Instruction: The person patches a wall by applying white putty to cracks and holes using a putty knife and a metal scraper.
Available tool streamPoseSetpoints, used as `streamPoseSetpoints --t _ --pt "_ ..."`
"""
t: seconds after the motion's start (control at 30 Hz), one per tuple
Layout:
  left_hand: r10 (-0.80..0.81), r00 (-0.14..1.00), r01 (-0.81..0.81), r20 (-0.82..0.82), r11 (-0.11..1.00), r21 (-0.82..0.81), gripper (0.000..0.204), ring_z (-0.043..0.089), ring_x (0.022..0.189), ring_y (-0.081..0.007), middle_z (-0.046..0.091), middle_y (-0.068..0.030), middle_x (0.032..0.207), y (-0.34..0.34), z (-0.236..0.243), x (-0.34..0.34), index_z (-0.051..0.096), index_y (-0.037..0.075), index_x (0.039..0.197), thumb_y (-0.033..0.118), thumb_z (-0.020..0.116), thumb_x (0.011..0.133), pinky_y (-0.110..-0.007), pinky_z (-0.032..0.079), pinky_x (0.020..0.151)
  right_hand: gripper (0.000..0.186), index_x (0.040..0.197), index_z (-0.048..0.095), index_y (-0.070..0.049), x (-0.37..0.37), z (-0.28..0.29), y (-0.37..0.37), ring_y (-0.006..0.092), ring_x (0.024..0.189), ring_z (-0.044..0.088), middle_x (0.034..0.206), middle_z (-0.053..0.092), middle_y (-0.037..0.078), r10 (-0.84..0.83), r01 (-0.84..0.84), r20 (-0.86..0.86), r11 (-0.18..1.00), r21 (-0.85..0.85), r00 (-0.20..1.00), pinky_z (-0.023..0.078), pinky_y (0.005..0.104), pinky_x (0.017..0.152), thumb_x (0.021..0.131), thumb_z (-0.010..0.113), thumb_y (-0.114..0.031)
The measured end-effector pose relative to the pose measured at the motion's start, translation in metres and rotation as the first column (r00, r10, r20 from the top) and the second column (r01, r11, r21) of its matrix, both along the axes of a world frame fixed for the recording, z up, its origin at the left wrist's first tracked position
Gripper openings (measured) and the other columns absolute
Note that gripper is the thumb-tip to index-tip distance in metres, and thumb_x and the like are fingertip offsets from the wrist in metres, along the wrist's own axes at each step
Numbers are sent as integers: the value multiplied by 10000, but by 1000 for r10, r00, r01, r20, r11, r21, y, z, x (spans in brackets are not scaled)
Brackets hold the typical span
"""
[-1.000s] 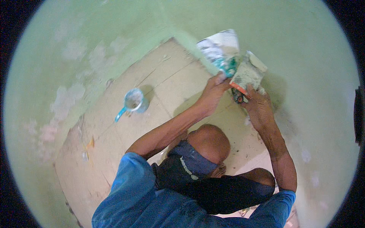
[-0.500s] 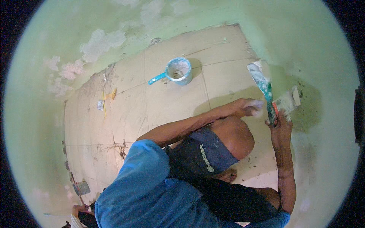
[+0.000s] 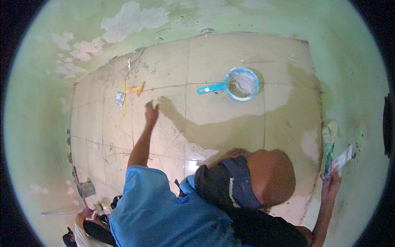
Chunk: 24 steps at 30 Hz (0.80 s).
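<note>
My left hand (image 3: pixel 151 114) reaches out over the tiled floor, its fingers apart and nothing visible in them. It is nearest to a crumpled orange-yellow scrap (image 3: pixel 140 89), a thin yellow stick (image 3: pixel 125 101) and a small silver packet (image 3: pixel 119 99). At the right wall, my right hand (image 3: pixel 331 188) is closed round two putty knives. One putty knife (image 3: pixel 329 142) has a green-smeared handle and a pale, wide blade. The other putty knife (image 3: pixel 342 158) shows red-orange near the hand and a whitish blade. A blue dipper (image 3: pixel 240 99) with whitish paste inside stands on the floor, apart from both hands.
Green walls with peeled white patches (image 3: pixel 133 21) bound the floor (image 3: pixel 164 131). Dirt lies along the wall edges. At the lower left another person's hand (image 3: pixel 85 214) shows beside a grey, flat-ended tool (image 3: pixel 86 189). My bent knee (image 3: pixel 271 177) stands between my arms.
My left hand has swung left, away from my right hand, and the white thing it held is no longer seen. The view has shifted; my right hand still holds both putty knives.
</note>
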<state>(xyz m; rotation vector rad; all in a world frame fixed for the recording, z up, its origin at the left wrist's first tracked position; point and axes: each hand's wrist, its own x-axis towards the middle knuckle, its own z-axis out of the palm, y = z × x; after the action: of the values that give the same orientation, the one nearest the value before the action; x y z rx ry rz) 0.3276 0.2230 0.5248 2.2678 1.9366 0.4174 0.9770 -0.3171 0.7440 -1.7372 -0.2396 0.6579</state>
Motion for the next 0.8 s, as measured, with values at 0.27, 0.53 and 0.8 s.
streamPoseSetpoints --t 0.27,0.53,0.8 --pt "367 926 -374 -83 923 -90 830 310 1344 -403 309 -265 1453 151 -50 -212 276 -38 1422 509 574 872 -478 294 1092 410 1227 475 -64 -14 54 48 217 954 558 1221 562 110 -67 51 -183 995 -91 981 495 387 697 931 570 -332" --pt "170 950 -59 263 922 -382 756 422 1268 -366 384 -224 1412 206 -81 -271 330 -8 1406 553 463 916 -465 336 1065 341 1179 503 -93 -39 59 121 151 912 603 1106 616 45 -48 65 -282 996 53 958 503 337 616 903 617 -257" --pt "212 825 -254 -525 967 -8 646 510 1172 -316 549 -157 1262 111 -57 -230 487 50 1317 553 488 913 -562 317 1032 298 1151 507 -80 -39 57 113 205 887 635 1203 586 105 4 12 -280 998 56 960 539 388 698 936 581 -273"
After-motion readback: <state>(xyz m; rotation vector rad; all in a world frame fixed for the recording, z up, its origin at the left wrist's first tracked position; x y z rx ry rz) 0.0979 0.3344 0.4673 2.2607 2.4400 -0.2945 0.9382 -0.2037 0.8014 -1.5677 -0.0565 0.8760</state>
